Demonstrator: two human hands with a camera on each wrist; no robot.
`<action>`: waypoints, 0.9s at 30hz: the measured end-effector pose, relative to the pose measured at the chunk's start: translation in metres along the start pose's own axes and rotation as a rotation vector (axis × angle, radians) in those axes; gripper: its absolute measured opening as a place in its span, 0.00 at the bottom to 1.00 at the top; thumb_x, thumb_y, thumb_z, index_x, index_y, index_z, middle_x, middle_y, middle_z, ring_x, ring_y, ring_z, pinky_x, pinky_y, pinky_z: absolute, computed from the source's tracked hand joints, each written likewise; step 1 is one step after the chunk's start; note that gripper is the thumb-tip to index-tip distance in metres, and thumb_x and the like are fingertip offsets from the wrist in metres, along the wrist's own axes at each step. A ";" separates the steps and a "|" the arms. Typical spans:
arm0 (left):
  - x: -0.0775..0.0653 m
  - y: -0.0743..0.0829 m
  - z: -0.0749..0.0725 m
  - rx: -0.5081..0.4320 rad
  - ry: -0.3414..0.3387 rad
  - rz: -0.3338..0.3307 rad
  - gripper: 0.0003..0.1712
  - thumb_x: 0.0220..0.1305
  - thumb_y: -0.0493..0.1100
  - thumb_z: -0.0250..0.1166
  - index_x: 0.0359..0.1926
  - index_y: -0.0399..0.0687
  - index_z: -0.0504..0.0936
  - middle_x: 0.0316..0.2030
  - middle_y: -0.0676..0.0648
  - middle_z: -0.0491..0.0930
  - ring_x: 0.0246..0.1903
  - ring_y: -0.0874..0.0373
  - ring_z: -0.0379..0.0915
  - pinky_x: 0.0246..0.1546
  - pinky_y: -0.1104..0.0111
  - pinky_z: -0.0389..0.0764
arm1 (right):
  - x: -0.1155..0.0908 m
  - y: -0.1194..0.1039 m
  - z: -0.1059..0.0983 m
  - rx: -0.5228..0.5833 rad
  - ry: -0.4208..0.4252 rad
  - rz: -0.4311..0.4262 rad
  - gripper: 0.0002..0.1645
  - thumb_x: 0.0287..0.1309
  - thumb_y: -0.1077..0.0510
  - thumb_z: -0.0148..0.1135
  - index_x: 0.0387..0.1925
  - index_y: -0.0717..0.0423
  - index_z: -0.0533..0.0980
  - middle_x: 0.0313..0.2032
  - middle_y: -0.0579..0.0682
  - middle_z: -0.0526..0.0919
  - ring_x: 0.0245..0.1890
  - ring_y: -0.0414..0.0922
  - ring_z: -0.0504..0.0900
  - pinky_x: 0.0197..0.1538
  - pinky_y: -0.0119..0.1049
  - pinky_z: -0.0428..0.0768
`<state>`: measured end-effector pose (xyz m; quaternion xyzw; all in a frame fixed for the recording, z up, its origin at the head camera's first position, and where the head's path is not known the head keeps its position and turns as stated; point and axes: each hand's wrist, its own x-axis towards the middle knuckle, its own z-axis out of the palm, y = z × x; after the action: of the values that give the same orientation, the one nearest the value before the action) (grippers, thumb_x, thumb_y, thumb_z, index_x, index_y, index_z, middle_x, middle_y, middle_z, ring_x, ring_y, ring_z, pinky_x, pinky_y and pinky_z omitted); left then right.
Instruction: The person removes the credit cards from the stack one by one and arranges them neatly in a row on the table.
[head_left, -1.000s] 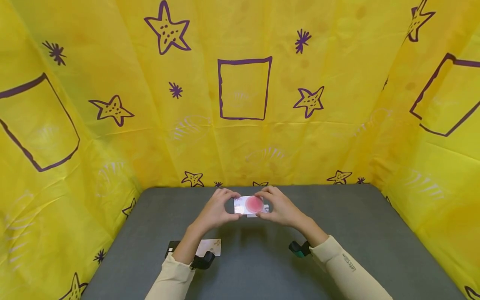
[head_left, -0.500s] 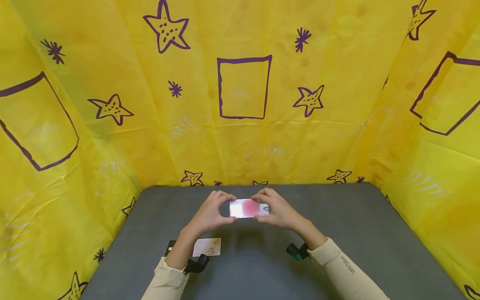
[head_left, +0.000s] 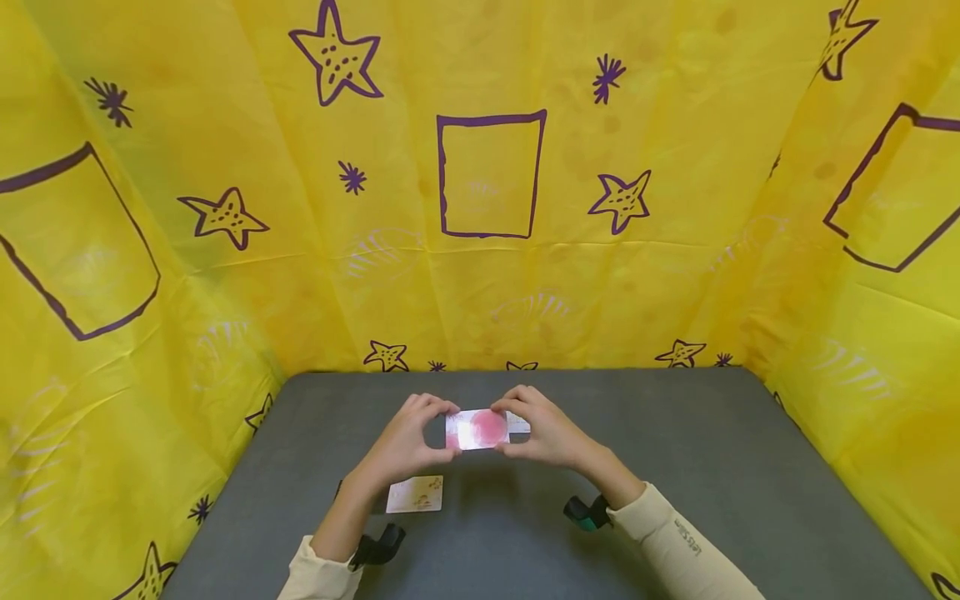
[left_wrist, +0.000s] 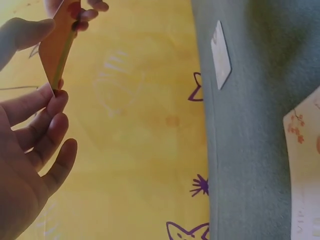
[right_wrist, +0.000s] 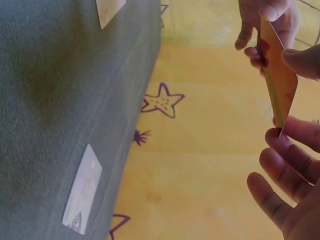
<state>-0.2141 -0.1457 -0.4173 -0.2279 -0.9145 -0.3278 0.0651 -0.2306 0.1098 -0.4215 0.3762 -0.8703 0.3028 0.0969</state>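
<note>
Both hands hold one shiny card (head_left: 477, 429) up above the table, its face pale with a large pink-red circle. My left hand (head_left: 408, 437) pinches its left end between thumb and fingers. At the opposite end, my right hand (head_left: 543, 429) pinches it the same way. Both wrist views show the card side-on, its face orange-brown there (left_wrist: 57, 50). A white card (head_left: 519, 423) lies on the table beyond, partly hidden by the right hand in the head view; the right wrist view shows this white card (right_wrist: 83, 190) whole.
A pale gold card (head_left: 415, 494) with a flower print lies on the grey table (head_left: 495, 542) beside the left wrist. "VIP" lettering shows on this card (left_wrist: 305, 170) in the left wrist view. A yellow patterned curtain (head_left: 480, 308) surrounds the table's back and sides.
Both hands and the held card have moved left and a little nearer to me. A dark card left of the gold one is now almost wholly covered by the left forearm.
</note>
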 end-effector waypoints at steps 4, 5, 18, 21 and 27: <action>-0.006 -0.003 0.000 -0.001 -0.006 -0.021 0.26 0.46 0.48 0.76 0.49 0.51 0.82 0.46 0.53 0.78 0.49 0.56 0.68 0.50 0.55 0.75 | 0.000 -0.001 0.005 -0.004 -0.015 -0.007 0.27 0.47 0.52 0.74 0.51 0.54 0.79 0.45 0.47 0.78 0.48 0.43 0.73 0.50 0.38 0.76; -0.008 -0.004 0.001 0.001 -0.010 -0.029 0.26 0.46 0.48 0.76 0.49 0.51 0.82 0.46 0.53 0.77 0.49 0.57 0.68 0.50 0.55 0.76 | 0.000 -0.002 0.007 -0.006 -0.019 -0.007 0.27 0.47 0.52 0.74 0.51 0.54 0.79 0.45 0.47 0.78 0.48 0.43 0.73 0.50 0.38 0.76; -0.021 -0.017 0.006 0.025 -0.039 -0.023 0.26 0.46 0.50 0.77 0.49 0.53 0.81 0.45 0.54 0.77 0.48 0.58 0.68 0.50 0.56 0.76 | -0.001 -0.003 0.019 -0.022 -0.087 0.026 0.27 0.48 0.48 0.74 0.50 0.53 0.80 0.45 0.46 0.78 0.46 0.41 0.73 0.48 0.37 0.76; -0.021 -0.021 0.009 0.027 -0.042 -0.027 0.26 0.46 0.49 0.77 0.48 0.53 0.82 0.44 0.55 0.77 0.48 0.58 0.68 0.49 0.56 0.76 | -0.001 -0.002 0.022 -0.022 -0.103 0.023 0.27 0.48 0.48 0.74 0.50 0.53 0.80 0.44 0.47 0.78 0.45 0.42 0.73 0.48 0.37 0.76; -0.023 -0.027 0.016 0.028 -0.043 -0.020 0.26 0.45 0.49 0.77 0.47 0.53 0.82 0.42 0.56 0.77 0.47 0.58 0.69 0.49 0.56 0.76 | -0.001 0.004 0.032 -0.038 -0.110 0.006 0.27 0.47 0.47 0.74 0.49 0.52 0.80 0.43 0.46 0.78 0.45 0.41 0.74 0.50 0.38 0.76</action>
<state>-0.2057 -0.1627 -0.4508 -0.2245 -0.9225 -0.3107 0.0455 -0.2309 0.0933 -0.4493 0.3878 -0.8809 0.2656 0.0551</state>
